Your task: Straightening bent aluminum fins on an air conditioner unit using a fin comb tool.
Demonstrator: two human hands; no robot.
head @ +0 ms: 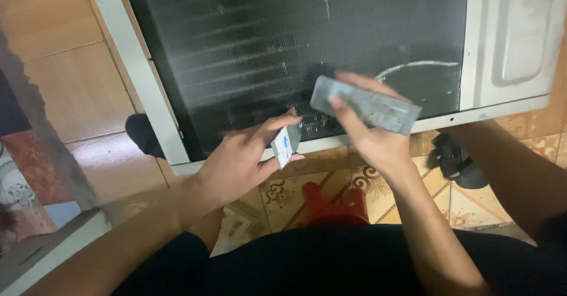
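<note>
The person's left hand point(239, 160) pinches a small white and blue block point(286, 144) between thumb and fingers, holding it just at the lower edge of a big dark finned panel point(266, 42). At about two o'clock from it, the right hand point(369, 136) is closed around a long grey bar point(366, 106), laid slantwise against the panel's bottom strip. The two pieces sit near each other, not touching. The panel has a white frame point(142, 77) and leans over a patterned tile floor point(295, 195). A red object point(333, 207) sits at six o'clock below the hands, and a dark sandal point(458, 163) lies at three o'clock.
</note>
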